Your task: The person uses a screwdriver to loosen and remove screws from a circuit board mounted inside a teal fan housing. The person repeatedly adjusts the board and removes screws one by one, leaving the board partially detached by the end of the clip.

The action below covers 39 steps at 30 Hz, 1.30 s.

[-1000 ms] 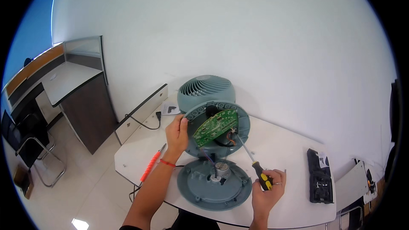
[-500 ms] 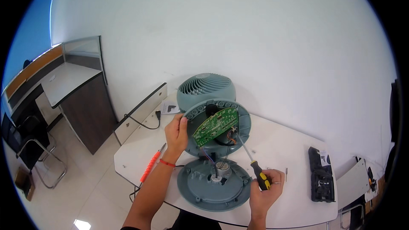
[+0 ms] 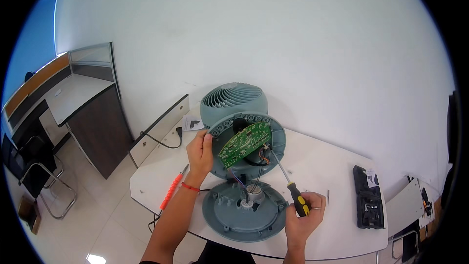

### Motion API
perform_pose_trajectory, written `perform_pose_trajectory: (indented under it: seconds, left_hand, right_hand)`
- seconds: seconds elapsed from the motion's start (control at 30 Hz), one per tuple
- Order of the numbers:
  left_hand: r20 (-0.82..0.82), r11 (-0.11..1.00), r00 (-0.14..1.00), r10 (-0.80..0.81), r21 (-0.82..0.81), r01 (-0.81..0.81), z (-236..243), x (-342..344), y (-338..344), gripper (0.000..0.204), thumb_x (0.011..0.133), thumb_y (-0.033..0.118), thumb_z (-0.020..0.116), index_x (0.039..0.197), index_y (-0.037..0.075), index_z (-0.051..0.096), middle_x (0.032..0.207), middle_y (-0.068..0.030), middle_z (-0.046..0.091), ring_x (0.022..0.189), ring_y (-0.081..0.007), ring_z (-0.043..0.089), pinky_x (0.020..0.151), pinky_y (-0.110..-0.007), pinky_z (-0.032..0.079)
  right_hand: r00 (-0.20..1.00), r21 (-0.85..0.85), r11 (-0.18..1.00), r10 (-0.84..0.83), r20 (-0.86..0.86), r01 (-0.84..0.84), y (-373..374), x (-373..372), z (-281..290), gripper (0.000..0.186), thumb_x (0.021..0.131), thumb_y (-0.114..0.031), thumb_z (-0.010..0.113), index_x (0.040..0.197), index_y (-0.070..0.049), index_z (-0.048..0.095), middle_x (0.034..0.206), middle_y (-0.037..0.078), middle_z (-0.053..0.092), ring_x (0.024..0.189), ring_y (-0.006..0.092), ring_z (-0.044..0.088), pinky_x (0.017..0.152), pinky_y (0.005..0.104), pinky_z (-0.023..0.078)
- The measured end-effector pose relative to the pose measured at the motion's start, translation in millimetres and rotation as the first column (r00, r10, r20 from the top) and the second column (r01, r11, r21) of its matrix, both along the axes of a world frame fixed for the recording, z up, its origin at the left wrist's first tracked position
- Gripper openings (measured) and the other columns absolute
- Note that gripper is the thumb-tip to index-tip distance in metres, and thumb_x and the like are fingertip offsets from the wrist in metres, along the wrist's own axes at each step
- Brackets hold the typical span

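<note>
Left hand (image 3: 200, 154): grip pinching rim of tilted grey-green housing (image 3: 279, 142), between finned fan head (image 3: 234, 98) and round base (image 3: 244, 222) on white surface (image 3: 337, 171). Right hand (image 3: 307, 217): grip closed round yellow-black screwdriver (image 3: 298, 199), tip near wires (image 3: 264, 158) beside green circuit board (image 3: 244, 144); contact unclear.

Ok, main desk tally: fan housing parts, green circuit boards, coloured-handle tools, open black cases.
Fan housing parts: 3 (slatted top, held shell, base plate)
Green circuit board: 1
Coloured-handle tools: 2 (screwdriver, red-handled tool)
Open black case: 1
Total: 7
</note>
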State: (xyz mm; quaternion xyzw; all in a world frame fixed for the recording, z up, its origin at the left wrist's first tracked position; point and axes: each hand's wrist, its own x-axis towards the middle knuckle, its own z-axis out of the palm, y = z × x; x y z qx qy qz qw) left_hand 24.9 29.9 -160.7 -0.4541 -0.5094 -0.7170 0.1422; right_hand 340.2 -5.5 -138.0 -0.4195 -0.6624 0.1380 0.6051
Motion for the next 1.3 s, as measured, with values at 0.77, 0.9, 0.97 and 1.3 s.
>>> perform_pose_trajectory:
  seconds: [0.77, 0.9, 0.97, 1.3]
  left_hand:
    - [0.036, 0.998, 0.999, -0.03, -0.046, 0.032, -1.5, -1.0, -0.6, 0.027, 0.107, 0.02, 0.054, 0.115, -0.002, 0.068, 0.081, -0.01, 0.065, 0.073, -0.0152, 0.059, 0.07, -0.03, 0.046]
    - [0.061, 0.99, 0.997, -0.052, -0.129, 0.059, -2.3, -1.9, -5.0, 0.03, 0.108, 0.017, 0.051, 0.124, -0.003, 0.067, 0.099, -0.0136, 0.074, 0.089, -0.0159, 0.065, 0.084, -0.03, 0.05]
    - [0.046, 0.995, 0.998, -0.043, -0.085, 0.047, -0.6, -1.1, -4.2, 0.029, 0.108, 0.019, 0.053, 0.12, -0.002, 0.068, 0.089, -0.0111, 0.069, 0.081, -0.0149, 0.061, 0.076, -0.03, 0.048]
    - [0.017, 1.0, 1.0, -0.023, -0.005, 0.023, 0.0, 0.4, 0.7, 0.027, 0.107, 0.022, 0.056, 0.111, -0.002, 0.069, 0.073, -0.0078, 0.062, 0.065, -0.0146, 0.056, 0.063, -0.03, 0.045]
  right_hand:
    - [1.0, 0.009, 1.0, -0.008, -0.008, 0.008, -0.4, 0.2, -2.0, 0.034, 0.068, 0.008, 0.067, 0.099, -0.004, 0.059, 0.104, 0.013, 0.054, 0.088, 0.0264, 0.06, 0.078, 0.0333, 0.052]
    - [1.0, 0.015, 1.0, -0.011, -0.011, 0.012, 0.6, 0.1, -2.6, 0.033, 0.068, 0.008, 0.067, 0.098, -0.004, 0.059, 0.104, 0.012, 0.054, 0.089, 0.0259, 0.06, 0.079, 0.0329, 0.052]
    - [1.0, -0.001, 1.0, -0.013, -0.008, 0.013, 0.3, -0.5, -0.9, 0.033, 0.068, 0.008, 0.067, 0.097, -0.004, 0.059, 0.104, 0.012, 0.054, 0.089, 0.0261, 0.06, 0.079, 0.0329, 0.052]
    - [0.994, 0.12, 0.993, -0.02, 0.11, 0.007, -1.7, 1.9, -3.0, 0.036, 0.067, 0.007, 0.071, 0.101, -0.005, 0.063, 0.106, 0.013, 0.056, 0.089, 0.0281, 0.059, 0.078, 0.0344, 0.052]
